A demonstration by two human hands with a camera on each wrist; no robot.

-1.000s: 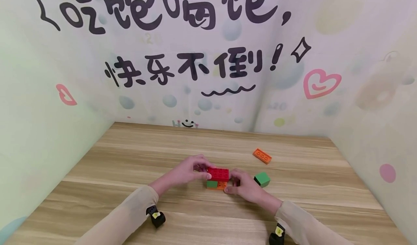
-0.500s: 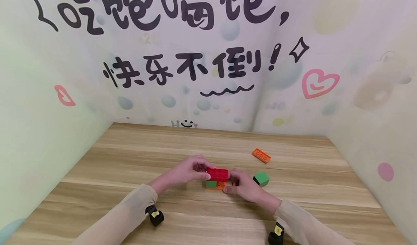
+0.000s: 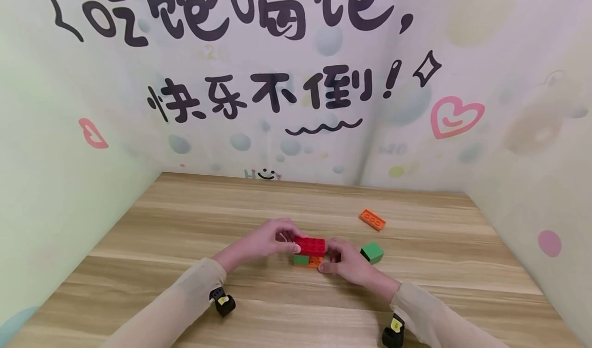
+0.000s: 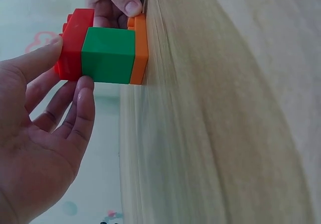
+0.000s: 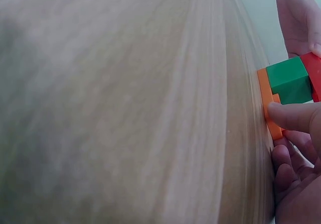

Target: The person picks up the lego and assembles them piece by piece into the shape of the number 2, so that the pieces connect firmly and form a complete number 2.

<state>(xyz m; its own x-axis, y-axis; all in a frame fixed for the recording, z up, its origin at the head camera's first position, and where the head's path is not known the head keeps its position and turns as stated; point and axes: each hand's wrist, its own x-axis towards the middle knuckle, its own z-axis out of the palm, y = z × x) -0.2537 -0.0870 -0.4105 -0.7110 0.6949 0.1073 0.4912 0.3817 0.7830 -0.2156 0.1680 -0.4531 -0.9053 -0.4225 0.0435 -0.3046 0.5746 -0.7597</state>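
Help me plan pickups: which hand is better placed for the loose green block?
Right hand, likely: nearer that green block though pinching the orange plate; the left hand grips the red brick.

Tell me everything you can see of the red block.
The red block is an oblong, shiny, plastic-looking toy brick with rows of round studs on top. It lies roughly level, studs up, on a green block that stands on an orange plate. Its right part juts past the green block, over the plate's studs. The left hand pinches its left end; whether the right hand touches its right end is unclear.
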